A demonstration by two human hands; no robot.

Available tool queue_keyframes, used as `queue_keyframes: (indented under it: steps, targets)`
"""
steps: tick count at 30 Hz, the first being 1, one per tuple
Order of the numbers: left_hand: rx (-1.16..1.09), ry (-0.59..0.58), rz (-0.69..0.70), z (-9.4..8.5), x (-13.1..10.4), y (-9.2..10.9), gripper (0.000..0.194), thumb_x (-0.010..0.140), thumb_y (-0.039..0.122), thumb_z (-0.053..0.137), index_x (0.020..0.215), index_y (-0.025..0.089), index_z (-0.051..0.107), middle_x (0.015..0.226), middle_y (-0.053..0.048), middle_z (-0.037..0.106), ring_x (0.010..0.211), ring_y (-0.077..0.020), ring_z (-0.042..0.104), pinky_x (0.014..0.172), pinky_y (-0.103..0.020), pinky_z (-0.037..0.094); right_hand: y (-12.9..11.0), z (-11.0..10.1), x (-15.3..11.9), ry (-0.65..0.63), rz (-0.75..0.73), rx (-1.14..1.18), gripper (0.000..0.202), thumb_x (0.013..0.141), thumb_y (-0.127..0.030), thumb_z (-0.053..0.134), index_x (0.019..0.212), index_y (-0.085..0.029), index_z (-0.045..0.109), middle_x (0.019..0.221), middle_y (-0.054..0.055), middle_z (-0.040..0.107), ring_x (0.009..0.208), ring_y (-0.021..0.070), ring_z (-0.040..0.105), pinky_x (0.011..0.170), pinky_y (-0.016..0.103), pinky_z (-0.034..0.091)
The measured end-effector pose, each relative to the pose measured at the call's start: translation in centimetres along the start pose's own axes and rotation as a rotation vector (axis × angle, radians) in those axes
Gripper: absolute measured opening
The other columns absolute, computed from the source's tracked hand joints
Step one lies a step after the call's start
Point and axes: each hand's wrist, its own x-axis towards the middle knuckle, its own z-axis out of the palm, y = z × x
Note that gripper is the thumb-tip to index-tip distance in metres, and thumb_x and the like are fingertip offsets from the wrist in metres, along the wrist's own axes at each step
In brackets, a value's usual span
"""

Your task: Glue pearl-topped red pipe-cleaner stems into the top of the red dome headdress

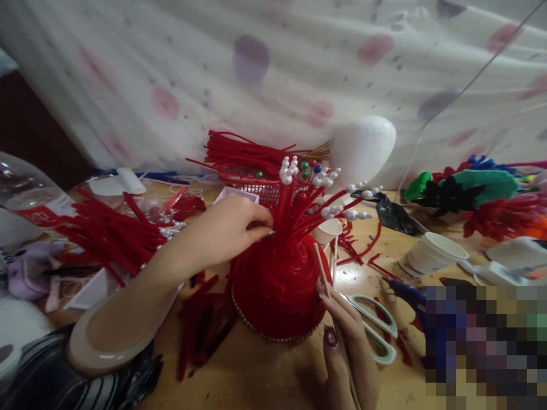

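A glossy red dome-shaped piece [280, 290] with a beaded rim stands on the table, with red stems [287, 210] rising from its top and white pearl beads [331, 212] at their ends. My left hand [239, 225] reaches in from the left, thumb and fingertips pinched at the base of the stems; what they hold is too small to make out. At the dome's lower right, my right hand [348, 341] has a thin wooden stick [323, 267] between its fingers, and its fingertips are near the dome's side.
Scissors [380, 327] and a blue glue gun [404, 293] lie right. Paper cups [440, 250] stand behind them. Red stems [115, 228] fill a box at left. A red basket [260, 191] and white foam form [363, 148] are at the back. Colourful flowers [482, 188] lie far right.
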Motion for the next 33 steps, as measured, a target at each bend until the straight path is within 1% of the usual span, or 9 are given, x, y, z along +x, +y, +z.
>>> queue_keyframes:
  steps: [10, 15, 17, 19, 22, 24, 27, 30, 33]
  targets:
    - [-0.054, 0.023, 0.024, 0.6, 0.0, -0.4, 0.019, 0.084, 0.021, 0.058, 0.084, 0.024, 0.077, 0.083, 0.001, 0.077, 0.076, -0.0189, 0.067, 0.075, -0.029, 0.045, 0.0, 0.1, 0.2, -0.002, -0.039, 0.0, 0.032, 0.095, -0.025, 0.046, 0.121, -0.025, 0.064, 0.13, 0.007, 0.063, 0.129, 0.0287, 0.051, 0.099, 0.051, 0.046]
    - [-0.072, 0.018, 0.004, 0.4, -0.1, -0.4, 0.02, 0.081, 0.018, 0.058, 0.083, 0.024, 0.077, 0.081, 0.001, 0.077, 0.072, -0.0182, 0.066, 0.071, -0.029, 0.045, 0.5, -0.1, 0.2, 0.071, -0.109, 0.006, 0.031, 0.096, -0.028, 0.045, 0.119, -0.023, 0.064, 0.124, 0.01, 0.067, 0.121, 0.0298, 0.057, 0.096, 0.053, 0.048]
    - [-0.068, 0.013, -0.011, 0.1, -0.1, -0.4, 0.017, 0.08, 0.02, 0.061, 0.084, 0.023, 0.077, 0.078, 0.002, 0.076, 0.069, -0.0175, 0.065, 0.068, -0.028, 0.044, 0.9, -1.1, 0.5, 0.086, -0.163, -0.008, 0.033, 0.096, -0.039, 0.044, 0.112, -0.022, 0.067, 0.111, 0.012, 0.071, 0.108, 0.0306, 0.064, 0.09, 0.053, 0.051]
    - [-0.065, 0.011, -0.01, -0.1, -0.1, -0.3, 0.013, 0.081, 0.022, 0.064, 0.083, 0.022, 0.077, 0.076, 0.001, 0.075, 0.067, -0.0167, 0.064, 0.066, -0.027, 0.043, 1.0, -2.3, 1.2, 0.033, -0.235, -0.01, 0.032, 0.094, -0.046, 0.049, 0.095, -0.024, 0.071, 0.088, 0.01, 0.074, 0.085, 0.0278, 0.069, 0.079, 0.049, 0.054]
    - [-0.033, 0.029, -0.007, -0.2, 0.1, -0.1, 0.012, 0.083, 0.022, 0.065, 0.077, 0.02, 0.075, 0.076, 0.0, 0.074, 0.067, -0.0164, 0.064, 0.067, -0.027, 0.042, 0.1, -3.1, 2.4, -0.041, -0.33, 0.04, 0.033, 0.092, -0.046, 0.054, 0.068, -0.027, 0.067, 0.055, 0.001, 0.062, 0.055, 0.0193, 0.062, 0.064, 0.041, 0.054]
    - [-0.018, 0.042, -0.004, -0.1, 0.1, -0.1, 0.012, 0.083, 0.021, 0.065, 0.076, 0.019, 0.074, 0.076, -0.001, 0.074, 0.069, -0.0173, 0.064, 0.067, -0.028, 0.041, -1.1, -2.5, 3.1, 0.013, -0.288, 0.02, 0.034, 0.094, -0.045, 0.05, 0.072, -0.026, 0.068, 0.053, 0.0, 0.059, 0.054, 0.0186, 0.06, 0.06, 0.039, 0.053]
    - [-0.026, 0.067, 0.043, 0.1, 0.1, -0.3, 0.011, 0.083, 0.019, 0.064, 0.078, 0.017, 0.074, 0.078, -0.003, 0.074, 0.072, -0.0191, 0.065, 0.067, -0.029, 0.041, -3.2, -0.9, 4.2, 0.028, -0.251, -0.026, 0.019, 0.094, -0.031, 0.053, 0.095, -0.024, 0.07, 0.075, 0.004, 0.069, 0.069, 0.0203, 0.066, 0.063, 0.036, 0.052]
    - [-0.046, 0.055, 0.085, 0.3, 0.1, -0.5, 0.014, 0.085, 0.017, 0.06, 0.086, 0.017, 0.075, 0.086, -0.005, 0.076, 0.079, -0.0211, 0.067, 0.071, -0.031, 0.044, -4.7, 0.4, 5.2, -0.041, -0.286, -0.002, 0.011, 0.088, -0.018, 0.061, 0.08, -0.021, 0.068, 0.074, 0.001, 0.068, 0.066, 0.0155, 0.063, 0.059, 0.029, 0.047]
    - [-0.036, 0.038, 0.126, 0.3, 0.3, -0.7, 0.017, 0.086, 0.016, 0.06, 0.094, 0.017, 0.075, 0.095, -0.007, 0.076, 0.087, -0.0222, 0.068, 0.077, -0.032, 0.046, -5.2, 1.2, 6.1, -0.06, -0.227, -0.041, 0.028, 0.092, -0.025, 0.058, 0.065, -0.019, 0.063, 0.061, -0.001, 0.061, 0.055, 0.011, 0.055, 0.053, 0.025, 0.04]
